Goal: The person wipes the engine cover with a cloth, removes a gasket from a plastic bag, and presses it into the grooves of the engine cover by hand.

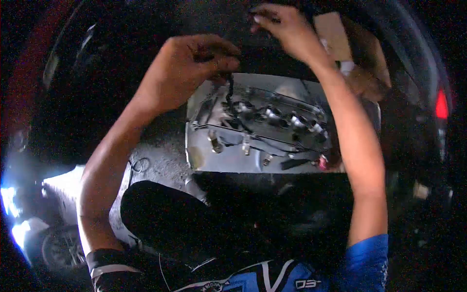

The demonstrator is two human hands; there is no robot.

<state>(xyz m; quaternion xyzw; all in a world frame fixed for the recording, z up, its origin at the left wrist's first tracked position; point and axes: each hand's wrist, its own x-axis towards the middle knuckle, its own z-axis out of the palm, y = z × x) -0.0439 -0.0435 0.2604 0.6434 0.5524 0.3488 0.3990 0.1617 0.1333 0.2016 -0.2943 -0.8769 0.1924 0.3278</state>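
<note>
My left hand (192, 68) is raised above the left end of a metal engine part (272, 114). Its thumb and fingers are pressed together on a dark wire (230, 90), which hangs down onto the part. Higher up and to the right, my right hand (287, 29) is closed in a pinch against the dark background. Whatever lies between its fingertips is too dark to make out. The engine part has a row of round openings, and dark wiring with several connectors runs along its front. It rests on a pale board (224, 163).
Cardboard boxes (335, 36) stand beyond my right forearm. A small red piece (323, 163) sits at the board's front right. Grey ground (163, 151) shows at the left, with a thin cord loop (140, 165). A wheel (61, 248) stands at lower left near bright lights.
</note>
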